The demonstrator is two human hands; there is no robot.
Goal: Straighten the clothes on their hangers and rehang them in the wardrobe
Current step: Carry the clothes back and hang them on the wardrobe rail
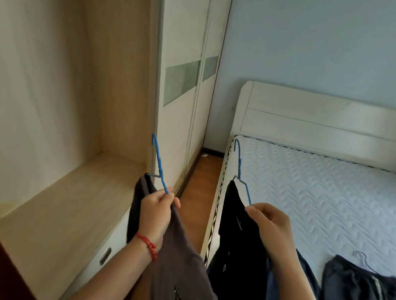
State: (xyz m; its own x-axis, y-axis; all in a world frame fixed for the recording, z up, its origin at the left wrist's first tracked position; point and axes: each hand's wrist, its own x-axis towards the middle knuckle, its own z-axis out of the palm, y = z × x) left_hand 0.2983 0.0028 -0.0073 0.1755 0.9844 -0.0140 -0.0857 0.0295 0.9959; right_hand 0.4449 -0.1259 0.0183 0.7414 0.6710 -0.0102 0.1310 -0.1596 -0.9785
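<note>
My left hand [156, 213], with a red string at the wrist, grips a blue wire hanger [158, 162] that carries a grey-brown garment [178, 271]. My right hand [271, 226] grips a second blue wire hanger [240, 172] with a black garment [238, 240] draped on it. Both hangers point up and away from me, hooks free in the air. The open wardrobe [63, 85] is at my left; its compartment shows bare walls and a light wooden shelf [67, 209], and no rail is in view.
A bed with a white quilted mattress [322, 196] and white headboard [318, 124] fills the right. Dark track pants on a pale hanger [368, 295] lie on it, with blue cloth [274, 294] beside them. Sliding wardrobe doors [184, 86] stand ahead. A narrow wooden floor strip [200, 187] runs between.
</note>
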